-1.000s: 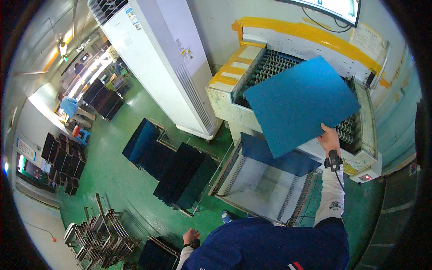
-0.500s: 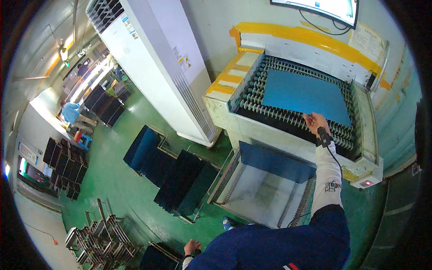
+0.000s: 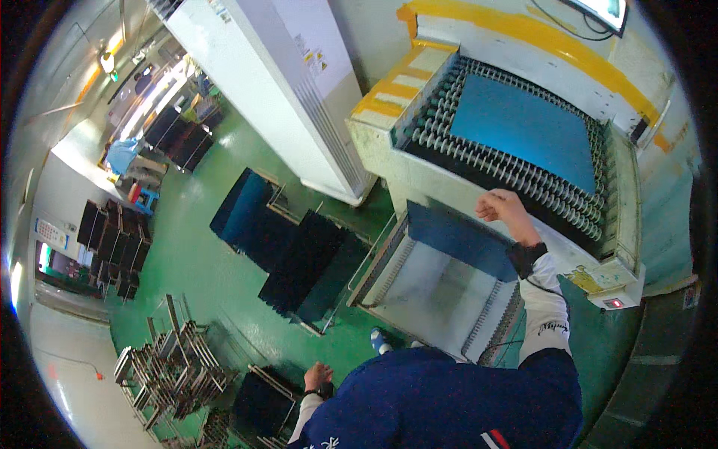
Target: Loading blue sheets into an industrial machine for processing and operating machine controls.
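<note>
A flat blue panel [image 3: 523,131] lies on the rows of rollers [image 3: 516,176] of a conveyor machine [image 3: 374,142] at the right. My right hand [image 3: 507,213] hovers just off the machine's front edge, apart from the panel. Its fingers are loosely bent and nothing shows in them. Below it, a dark blue panel [image 3: 460,243] leans at the far end of a pale rack [image 3: 434,299] with toothed side rails. Low at my left side hangs my left hand [image 3: 319,374], fingers loosely apart and holding nothing, nearest to a dark rack [image 3: 262,408].
Racks of dark panels [image 3: 299,262] stand on the green floor left of the pale rack. A tall white cabinet unit [image 3: 277,90] rises beside the machine. Piled metal frames [image 3: 176,367] lie at the lower left. Far back, a person in blue [image 3: 123,156] is near a lit bench.
My right hand has let go of the blue panel's near edge and drawn back toward me. The panel now lies alone on the rollers. The whole view has shifted slightly.
</note>
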`<state>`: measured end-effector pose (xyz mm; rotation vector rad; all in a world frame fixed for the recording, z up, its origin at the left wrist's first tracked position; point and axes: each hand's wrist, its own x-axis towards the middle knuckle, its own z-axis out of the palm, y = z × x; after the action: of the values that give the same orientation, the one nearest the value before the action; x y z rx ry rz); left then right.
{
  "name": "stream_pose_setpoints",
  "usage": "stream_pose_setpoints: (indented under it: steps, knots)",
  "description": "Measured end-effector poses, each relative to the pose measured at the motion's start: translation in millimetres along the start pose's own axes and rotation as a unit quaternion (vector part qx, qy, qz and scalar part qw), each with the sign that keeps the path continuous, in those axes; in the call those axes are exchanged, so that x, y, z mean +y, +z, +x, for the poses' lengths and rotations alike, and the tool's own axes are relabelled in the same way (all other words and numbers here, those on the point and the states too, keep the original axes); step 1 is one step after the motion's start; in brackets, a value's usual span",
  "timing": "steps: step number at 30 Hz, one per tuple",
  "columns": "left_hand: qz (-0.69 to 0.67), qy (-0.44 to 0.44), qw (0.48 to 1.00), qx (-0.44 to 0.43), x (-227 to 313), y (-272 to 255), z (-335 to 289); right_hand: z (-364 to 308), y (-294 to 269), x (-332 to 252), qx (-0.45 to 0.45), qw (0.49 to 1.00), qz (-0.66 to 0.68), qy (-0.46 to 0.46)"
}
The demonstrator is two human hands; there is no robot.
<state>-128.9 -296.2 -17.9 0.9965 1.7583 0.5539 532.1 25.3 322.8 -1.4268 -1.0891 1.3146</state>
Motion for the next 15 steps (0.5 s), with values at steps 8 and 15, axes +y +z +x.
stream_pose_setpoints:
  steps: [8,15]
  knots:
    - [-0.392,-0.222,0.891,0.061,61.2,13.1,-15.9,-4.6,34.8,120.6,0.149,0.841,-0.497,-0.151]
    - [-0.409,-0.206,0.886,0.068,20.4,15.1,-17.9,2.5,47.2,121.7,0.174,0.822,-0.528,-0.126]
